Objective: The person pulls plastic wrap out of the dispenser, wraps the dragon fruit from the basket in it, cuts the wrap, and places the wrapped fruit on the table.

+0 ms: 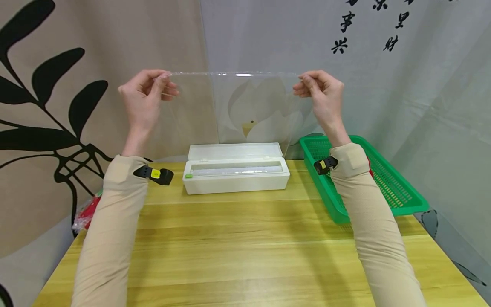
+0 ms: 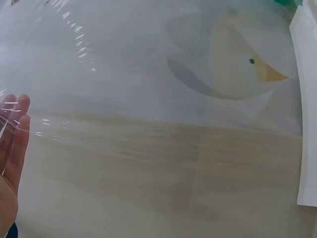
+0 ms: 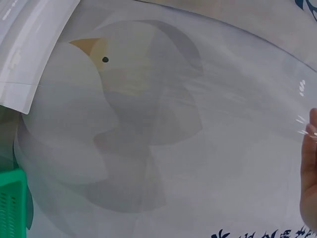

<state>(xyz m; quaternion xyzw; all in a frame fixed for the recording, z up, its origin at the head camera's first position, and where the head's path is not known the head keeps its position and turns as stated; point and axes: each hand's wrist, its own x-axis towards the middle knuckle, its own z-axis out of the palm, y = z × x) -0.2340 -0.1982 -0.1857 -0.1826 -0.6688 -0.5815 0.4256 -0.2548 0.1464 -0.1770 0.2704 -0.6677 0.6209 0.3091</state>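
The left hand [image 1: 141, 97] and right hand [image 1: 326, 96] clamp their fingers on the top edge of a clear, thin plastic film [image 1: 238, 96], stretched between them; below those fingers sits an open, white, rectangular box [image 1: 235, 184].

Green basket [image 1: 407, 208] — red packet [image 1: 89, 213], perhaps — curtain [image 1: 264, 38]

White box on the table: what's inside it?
Inside the white box, what looks like a roll of clear film shows through the top opening. The roll's underside and the box's floor are hidden.
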